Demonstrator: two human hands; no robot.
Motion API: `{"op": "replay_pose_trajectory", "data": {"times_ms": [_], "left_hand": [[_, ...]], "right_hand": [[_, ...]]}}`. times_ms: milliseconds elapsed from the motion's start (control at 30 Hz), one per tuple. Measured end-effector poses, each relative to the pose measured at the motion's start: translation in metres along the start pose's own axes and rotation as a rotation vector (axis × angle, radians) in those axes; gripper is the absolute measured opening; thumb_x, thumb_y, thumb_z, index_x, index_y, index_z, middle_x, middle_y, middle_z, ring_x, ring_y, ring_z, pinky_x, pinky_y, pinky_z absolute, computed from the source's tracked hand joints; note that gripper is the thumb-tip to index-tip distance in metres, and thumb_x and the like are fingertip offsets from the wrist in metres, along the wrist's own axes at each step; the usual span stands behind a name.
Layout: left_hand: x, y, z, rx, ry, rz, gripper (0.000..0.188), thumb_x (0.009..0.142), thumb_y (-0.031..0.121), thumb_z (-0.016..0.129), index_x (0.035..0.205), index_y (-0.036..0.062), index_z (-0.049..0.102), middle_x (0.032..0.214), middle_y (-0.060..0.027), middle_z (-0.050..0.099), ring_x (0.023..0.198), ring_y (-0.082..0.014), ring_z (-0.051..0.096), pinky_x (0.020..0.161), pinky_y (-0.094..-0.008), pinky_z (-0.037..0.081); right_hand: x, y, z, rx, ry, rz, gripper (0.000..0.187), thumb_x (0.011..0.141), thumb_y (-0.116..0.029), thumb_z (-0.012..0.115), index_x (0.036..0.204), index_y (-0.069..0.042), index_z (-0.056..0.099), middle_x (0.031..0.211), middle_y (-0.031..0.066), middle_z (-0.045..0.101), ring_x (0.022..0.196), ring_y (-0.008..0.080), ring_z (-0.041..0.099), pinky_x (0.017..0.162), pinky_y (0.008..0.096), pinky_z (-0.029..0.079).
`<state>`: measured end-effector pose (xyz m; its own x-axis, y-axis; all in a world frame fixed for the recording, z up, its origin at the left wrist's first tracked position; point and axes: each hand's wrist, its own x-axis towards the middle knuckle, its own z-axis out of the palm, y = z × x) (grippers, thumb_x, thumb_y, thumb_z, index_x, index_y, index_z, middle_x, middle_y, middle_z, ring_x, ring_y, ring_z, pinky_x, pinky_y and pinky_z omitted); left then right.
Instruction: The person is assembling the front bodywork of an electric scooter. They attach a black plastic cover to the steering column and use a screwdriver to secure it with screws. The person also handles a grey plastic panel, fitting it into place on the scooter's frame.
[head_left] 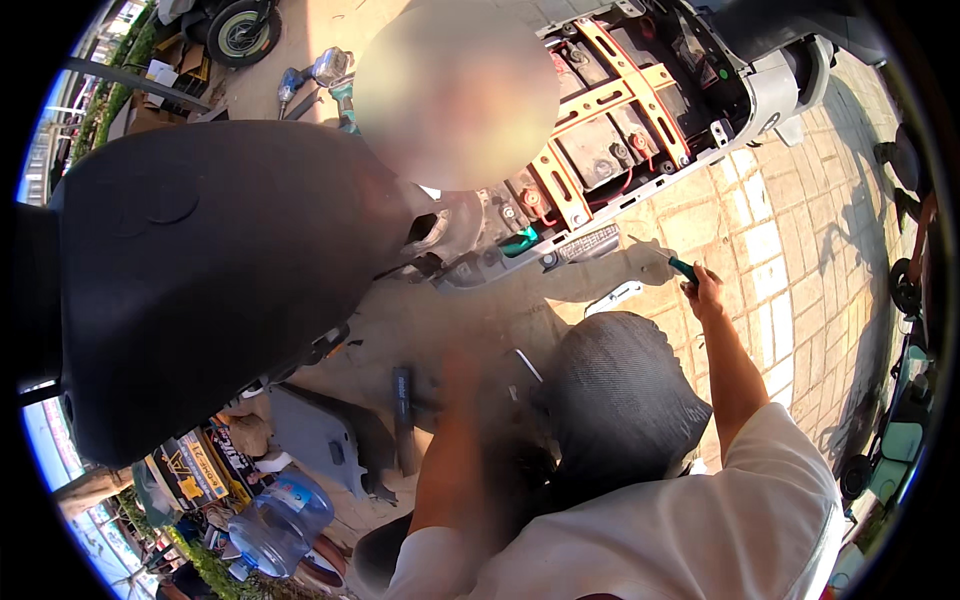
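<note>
My right hand (pixel 706 290) is closed around the dark green handle of a screwdriver (pixel 683 268), held out to the right of an electric scooter's open body. Its thin shaft points up and to the left. My left forearm (pixel 450 470) reaches forward on the near side of the scooter. The left hand (pixel 462 372) is smeared, so its fingers cannot be made out. In the open scooter frame (pixel 630 185) sit several batteries (pixel 600 150) with red and black leads, under orange metal straps (pixel 610 95). A round blur hides part of the scooter and what is behind it.
A large black seat (pixel 210 280) fills the left. Blue power tools (pixel 325 70) lie beyond it. On the near ground are a grey panel (pixel 315 435), a dark bar-shaped object (pixel 403 415), a clear water jug (pixel 280 520) and boxes (pixel 185 470). A white piece (pixel 613 298) lies beside my knee.
</note>
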<state>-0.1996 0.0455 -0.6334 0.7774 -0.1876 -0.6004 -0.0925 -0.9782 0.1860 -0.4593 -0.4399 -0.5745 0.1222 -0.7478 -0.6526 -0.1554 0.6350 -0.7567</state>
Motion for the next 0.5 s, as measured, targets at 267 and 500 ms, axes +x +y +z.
{"op": "replay_pose_trajectory", "data": {"times_ms": [267,500], "left_hand": [[-0.043,0.065,-0.137,-0.223,-0.264,0.247,0.031,0.090,0.028,0.063,0.100,-0.0007,0.070,0.095,-0.0192,0.072,0.090,-0.0292,0.070,0.081,-0.0458,0.054],[-0.186,0.149,-0.322,-1.191,-0.470,0.626,0.017,0.098,0.014,0.062,0.106,-0.0007,0.066,0.092,-0.0089,0.069,0.083,-0.0194,0.069,0.076,-0.0325,0.058]], "right_hand": [[-0.053,-0.116,0.009,-0.350,-0.614,-0.162,0.027,0.090,-0.028,0.072,0.094,-0.003,0.061,0.070,0.0005,0.056,0.048,0.0078,0.048,0.043,0.0233,0.040],[-0.194,-0.217,0.084,0.161,-0.981,-0.534,0.033,0.090,-0.021,0.074,0.111,-0.006,0.054,0.104,0.0147,0.062,0.055,0.0108,0.059,0.043,0.0207,0.049]]}}
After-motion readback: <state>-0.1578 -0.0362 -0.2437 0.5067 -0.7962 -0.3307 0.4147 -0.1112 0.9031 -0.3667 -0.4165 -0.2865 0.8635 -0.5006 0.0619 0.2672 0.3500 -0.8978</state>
